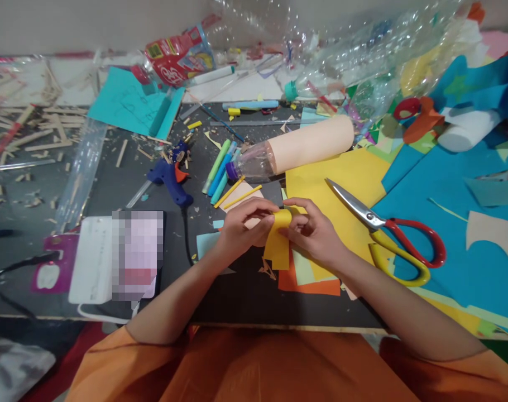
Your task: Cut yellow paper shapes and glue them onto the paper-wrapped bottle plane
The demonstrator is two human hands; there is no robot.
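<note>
A strip of yellow paper [280, 245], bent over at its top, is held between my two hands just above the table's front part. My left hand [249, 223] pinches its left side between thumb and fingers. On the other side, my right hand [312, 229] has its thumb and curled fingers against the strip's right edge. Beyond the hands lies a plastic bottle wrapped in peach paper [312, 144], its purple cap pointing left. Scissors with red and yellow handles [375, 220] rest to the right on a yellow sheet [341, 173].
A blue glue gun [170, 181] with a black cord lies left of my hands, near a phone [139, 254] and a white power bank [90, 259]. Several markers [220, 170] sit ahead. Blue paper [455, 223] covers the right side. Clear bottles [363, 56] and wood scraps [40, 134] crowd the back.
</note>
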